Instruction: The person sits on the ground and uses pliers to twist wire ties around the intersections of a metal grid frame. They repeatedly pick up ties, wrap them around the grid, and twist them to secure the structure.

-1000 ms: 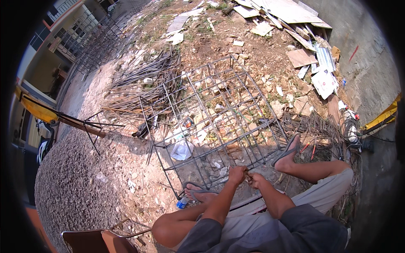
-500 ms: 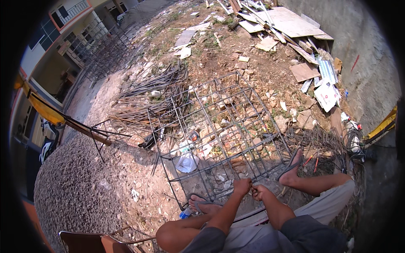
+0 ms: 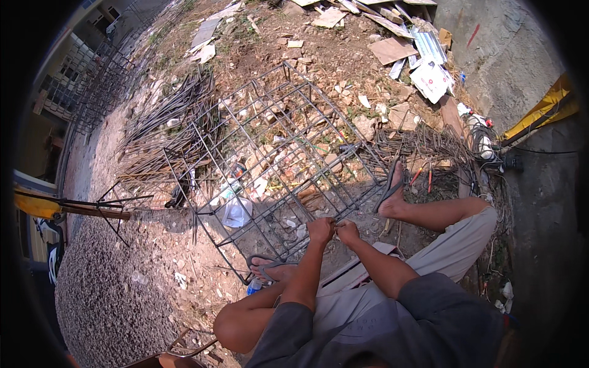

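A flat cage of tied steel bars [image 3: 265, 214] stands on the ground in front of me, its near side between my sandalled feet. At that near edge my left hand [image 3: 321, 230] is closed, its knuckles against the bars. Just beside it, my right hand [image 3: 348, 232] is closed too, fingers pinched together. The two hands almost meet, with something small and dark between them. What each holds is too small and too covered by the fingers to name.
Left of the cage lies a pile of loose steel bars [image 3: 178, 132], with a gravel heap [image 3: 110, 288] nearer me. Bundled thin rods [image 3: 417, 147] and red-handled pliers [image 3: 418, 174] lie by my right foot. A concrete wall [image 3: 540, 184] stands right; boards and sheets [image 3: 392, 50] lie beyond.
My view has swung right and down, so the cage and ground sit further left and higher. Both hands stay together at the cage's near edge, the right now about level with the left.
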A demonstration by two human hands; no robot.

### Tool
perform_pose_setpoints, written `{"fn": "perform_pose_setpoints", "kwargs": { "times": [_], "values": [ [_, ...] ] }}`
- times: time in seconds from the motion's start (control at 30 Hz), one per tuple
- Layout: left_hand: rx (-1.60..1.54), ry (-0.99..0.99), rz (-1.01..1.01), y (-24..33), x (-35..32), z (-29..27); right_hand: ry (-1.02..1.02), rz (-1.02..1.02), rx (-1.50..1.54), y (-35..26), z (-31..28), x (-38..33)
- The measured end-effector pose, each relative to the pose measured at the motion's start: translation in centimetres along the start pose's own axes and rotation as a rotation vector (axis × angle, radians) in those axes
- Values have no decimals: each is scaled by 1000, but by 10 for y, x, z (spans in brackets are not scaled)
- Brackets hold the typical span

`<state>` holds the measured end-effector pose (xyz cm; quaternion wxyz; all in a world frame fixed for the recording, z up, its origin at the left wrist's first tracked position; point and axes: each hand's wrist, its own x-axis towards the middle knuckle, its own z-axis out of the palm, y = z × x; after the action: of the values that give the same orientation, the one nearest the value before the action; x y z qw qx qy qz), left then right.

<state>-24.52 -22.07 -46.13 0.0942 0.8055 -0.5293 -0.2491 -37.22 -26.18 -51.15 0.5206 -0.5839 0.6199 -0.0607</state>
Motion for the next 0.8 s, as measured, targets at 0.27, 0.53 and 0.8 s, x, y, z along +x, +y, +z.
{"fn": "perform_pose_setpoints", "kwargs": {
  "times": [0.27, 0.53, 0.8],
  "values": [
    [-94, -11, 64, 13, 5, 6, -430, -187, -568, -6, -40, 34],
    [-92, -39, 3, -3, 5, 7, 450, -222, 543, -104, -239, 124],
    [-23, -75, 42, 11, 13, -10, 467, 722, -228, 48, -334, 263]
  ]
}}
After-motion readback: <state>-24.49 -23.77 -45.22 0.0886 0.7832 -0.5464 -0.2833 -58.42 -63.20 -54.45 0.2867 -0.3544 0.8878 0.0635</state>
